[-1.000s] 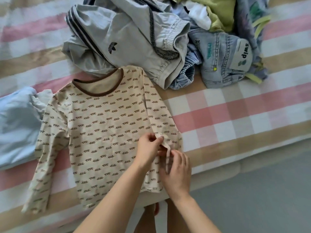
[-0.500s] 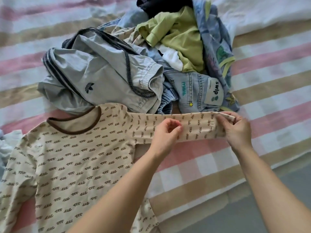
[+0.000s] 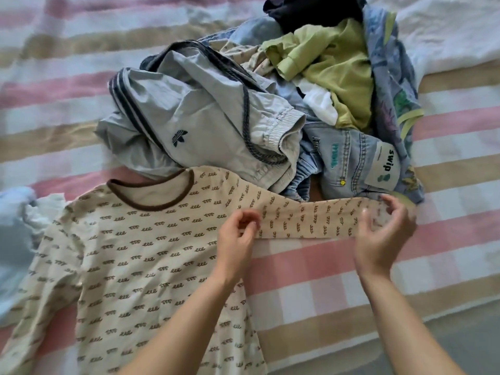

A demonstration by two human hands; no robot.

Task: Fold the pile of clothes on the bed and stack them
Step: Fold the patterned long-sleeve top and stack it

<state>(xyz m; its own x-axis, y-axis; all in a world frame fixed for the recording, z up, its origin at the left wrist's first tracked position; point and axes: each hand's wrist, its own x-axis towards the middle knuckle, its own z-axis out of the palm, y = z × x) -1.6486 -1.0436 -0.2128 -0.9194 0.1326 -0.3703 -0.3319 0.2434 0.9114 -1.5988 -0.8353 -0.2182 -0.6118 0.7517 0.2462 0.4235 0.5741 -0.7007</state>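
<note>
Pink-and-tan checked bed. Heaped at its far side, unfolded: pile of clothes. Laid flat just in front, ready for folding: cream patterned shirt. Pulled straight out to the right, probably to smooth it before folding across: sleeve. Pinched near the shoulder by curled left hand; cuff loosely gripped by half-open, blurred right hand.
</note>
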